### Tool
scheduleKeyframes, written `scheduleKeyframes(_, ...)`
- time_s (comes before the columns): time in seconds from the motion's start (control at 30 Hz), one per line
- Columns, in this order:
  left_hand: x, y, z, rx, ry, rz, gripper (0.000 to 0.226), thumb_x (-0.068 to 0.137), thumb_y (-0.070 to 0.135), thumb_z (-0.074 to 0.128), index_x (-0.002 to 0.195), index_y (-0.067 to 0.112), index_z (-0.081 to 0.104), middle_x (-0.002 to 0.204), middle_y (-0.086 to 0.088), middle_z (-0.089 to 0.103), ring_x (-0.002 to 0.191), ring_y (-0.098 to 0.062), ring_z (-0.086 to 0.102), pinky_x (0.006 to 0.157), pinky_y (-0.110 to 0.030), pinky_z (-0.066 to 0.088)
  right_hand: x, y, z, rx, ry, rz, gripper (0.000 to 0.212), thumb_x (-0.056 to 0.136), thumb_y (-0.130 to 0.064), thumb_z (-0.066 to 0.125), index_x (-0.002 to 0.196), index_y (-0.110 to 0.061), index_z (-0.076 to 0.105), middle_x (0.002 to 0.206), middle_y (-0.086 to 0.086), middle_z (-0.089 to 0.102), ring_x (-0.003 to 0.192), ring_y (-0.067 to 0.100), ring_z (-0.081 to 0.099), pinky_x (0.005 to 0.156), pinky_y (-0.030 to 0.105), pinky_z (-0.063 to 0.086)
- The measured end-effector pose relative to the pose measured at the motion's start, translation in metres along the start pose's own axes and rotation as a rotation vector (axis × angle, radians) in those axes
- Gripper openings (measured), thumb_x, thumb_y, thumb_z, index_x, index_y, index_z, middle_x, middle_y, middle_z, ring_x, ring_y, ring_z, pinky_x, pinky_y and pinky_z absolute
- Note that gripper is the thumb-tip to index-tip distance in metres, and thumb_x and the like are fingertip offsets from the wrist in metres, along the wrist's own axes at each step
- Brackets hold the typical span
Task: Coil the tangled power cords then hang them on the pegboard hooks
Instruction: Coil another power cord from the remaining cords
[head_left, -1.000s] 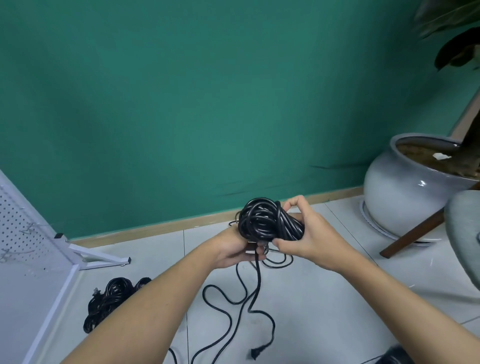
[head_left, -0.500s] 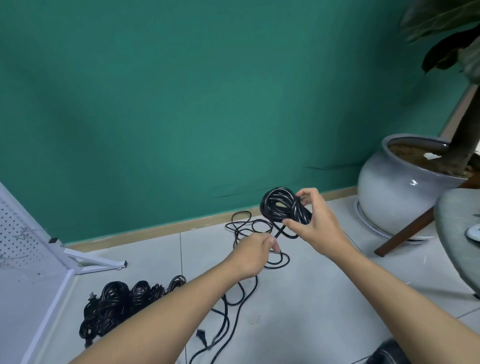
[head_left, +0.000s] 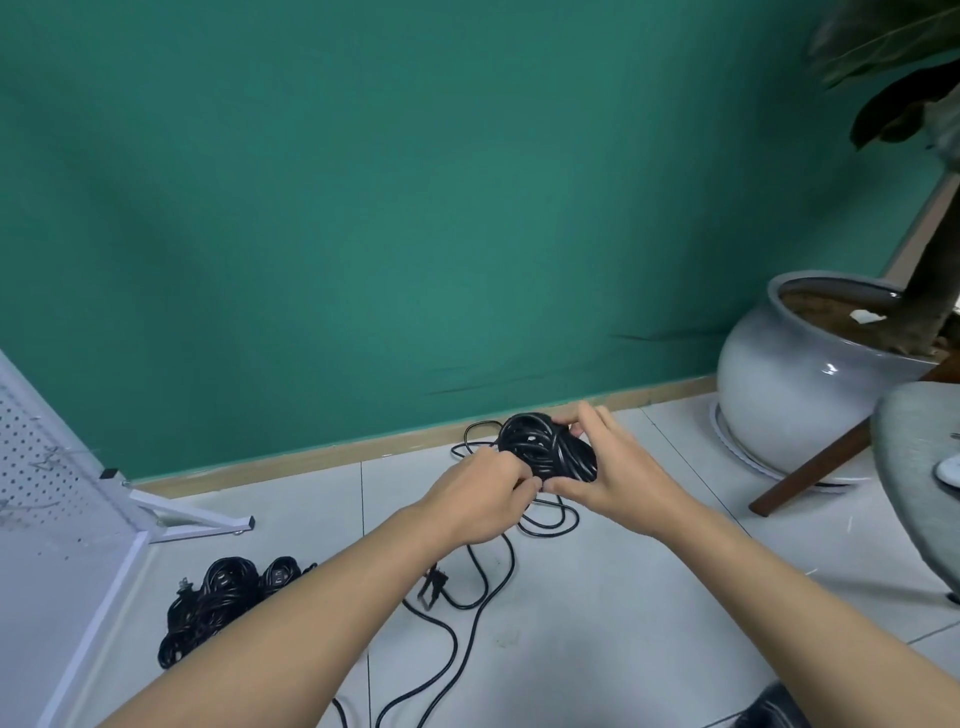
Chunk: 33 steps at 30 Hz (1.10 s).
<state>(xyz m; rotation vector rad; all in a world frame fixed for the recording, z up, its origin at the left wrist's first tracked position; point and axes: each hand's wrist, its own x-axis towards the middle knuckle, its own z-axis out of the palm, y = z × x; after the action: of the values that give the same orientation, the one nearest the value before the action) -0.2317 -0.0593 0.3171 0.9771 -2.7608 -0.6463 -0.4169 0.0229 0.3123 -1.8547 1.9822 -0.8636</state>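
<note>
Since half a second ago the left hand (head_left: 483, 493) has come back up from the slack it was pulling and now meets the right hand (head_left: 608, 478) at the coil (head_left: 545, 449). In the head view, the right hand cups this black bundle of power cord from the right, thumb beneath and fingers curled over its far side, holding it in the air above the tiled floor (head_left: 623, 623) in front of the green wall (head_left: 415, 208). The left hand's fingers are curled against the coil's near left edge, pinching the cord there. The loose cord (head_left: 467, 639) trails from the coil down to the floor in loops, with a plug (head_left: 434, 587) lying beside the left forearm. Other coiled cords (head_left: 218, 597) lie heaped on the floor near the white pegboard (head_left: 47, 467) at the left. A grey plant pot (head_left: 795, 395) stands at the right.
</note>
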Motion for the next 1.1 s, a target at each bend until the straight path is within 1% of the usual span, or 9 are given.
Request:
scheduleKeyframes(0.1, 0.0, -0.005, -0.002, -0.11, -0.054, -0.004, 0.046, 0.103, 0.022, 0.049, 0.058, 0.015, 0.043, 0.054, 0.0, 0.043, 0.053, -0.014, 0.039, 0.056, -0.035, 0.029, -0.002, 0.001, 0.005, -0.027, -0.127, 0.012, 0.065, 0.077, -0.043, 0.086, 0.122, -0.039, 0.04, 0.119, -0.018, 0.041, 0.114, 0.007, 0.053, 0.092, 0.032, 0.049)
scheduleKeyframes(0.23, -0.001, -0.001, 0.0, -0.203, -0.106, -0.016, 0.046, 0.102, 0.02, 0.053, 0.058, 0.014, 0.04, 0.053, 0.002, 0.032, 0.048, -0.014, 0.028, 0.049, -0.027, 0.023, -0.002, -0.001, 0.011, -0.078, -0.171, 0.003, 0.065, 0.076, -0.036, 0.082, 0.125, -0.04, 0.039, 0.117, -0.015, 0.041, 0.1, 0.014, 0.059, 0.086, 0.039, 0.054)
scheduleKeyframes(0.37, -0.003, -0.002, 0.0, -0.193, -0.169, -0.032, 0.033, 0.096, 0.021, 0.057, 0.068, 0.004, 0.055, 0.062, -0.012, 0.045, 0.056, -0.017, 0.036, 0.055, -0.032, 0.031, -0.002, -0.004, 0.02, -0.208, -0.2, 0.017, 0.064, 0.076, -0.036, 0.079, 0.122, -0.041, 0.034, 0.114, -0.011, 0.04, 0.088, 0.025, 0.062, 0.078, 0.047, 0.055)
scheduleKeyframes(0.43, -0.004, -0.002, -0.004, -0.152, -0.161, -0.001, 0.019, 0.089, 0.019, 0.06, 0.071, 0.011, 0.063, 0.068, -0.009, 0.058, 0.062, -0.016, 0.044, 0.058, -0.03, 0.037, -0.001, -0.002, 0.021, -0.273, -0.211, 0.029, 0.063, 0.077, -0.036, 0.078, 0.122, -0.04, 0.034, 0.114, -0.011, 0.039, 0.088, 0.027, 0.062, 0.076, 0.047, 0.055)
scheduleKeyframes(0.6, -0.002, 0.003, -0.021, 0.169, -0.123, 0.139, 0.02, 0.091, 0.029, 0.069, 0.074, 0.023, 0.062, 0.068, 0.002, 0.06, 0.068, -0.019, 0.054, 0.06, -0.032, 0.042, -0.002, -0.005, 0.021, -0.391, -0.327, -0.02, 0.053, 0.076, -0.035, 0.077, 0.113, -0.038, 0.038, 0.106, -0.015, 0.041, 0.094, 0.023, 0.058, 0.076, 0.045, 0.054)
scheduleKeyframes(0.7, 0.002, -0.001, -0.042, 0.162, -0.029, 0.152, 0.027, 0.084, 0.045, 0.079, 0.07, 0.028, 0.062, 0.061, 0.012, 0.054, 0.063, -0.011, 0.051, 0.055, -0.028, 0.034, -0.003, -0.005, 0.015, -0.294, -0.35, -0.047, 0.057, 0.074, -0.038, 0.083, 0.118, -0.042, 0.047, 0.112, -0.018, 0.05, 0.101, 0.012, 0.055, 0.082, 0.04, 0.053)
scheduleKeyframes(0.83, 0.006, -0.018, -0.053, -0.109, 0.06, 0.132, 0.034, 0.065, 0.046, 0.094, 0.072, 0.021, 0.072, 0.056, 0.01, 0.055, 0.054, -0.007, 0.046, 0.051, -0.021, 0.031, -0.01, -0.016, 0.01, -0.059, -0.369, -0.076, 0.061, 0.071, -0.037, 0.09, 0.113, -0.049, 0.048, 0.11, -0.024, 0.059, 0.099, -0.001, 0.056, 0.083, 0.026, 0.049)
scheduleKeyframes(0.97, 0.007, -0.034, -0.048, -0.389, 0.13, -0.005, 0.042, 0.056, 0.039, 0.101, 0.075, 0.021, 0.068, 0.055, 0.017, 0.052, 0.054, -0.003, 0.043, 0.053, -0.017, 0.033, -0.016, -0.03, 0.007, 0.049, -0.302, -0.053, 0.085, 0.072, -0.037, 0.092, 0.131, -0.052, 0.032, 0.124, -0.026, 0.06, 0.112, 0.003, 0.055, 0.097, 0.032, 0.047)
scheduleKeyframes(1.1, 0.012, -0.049, -0.039, -0.635, 0.027, -0.1, 0.051, 0.057, 0.042, 0.1, 0.084, 0.018, 0.064, 0.063, 0.013, 0.057, 0.059, -0.01, 0.048, 0.063, -0.026, 0.037, -0.017, -0.039, 0.005, 0.062, -0.269, -0.119, 0.092, 0.074, -0.03, 0.09, 0.142, -0.054, 0.033, 0.122, -0.023, 0.063, 0.099, -0.001, 0.059, 0.093, 0.03, 0.051)
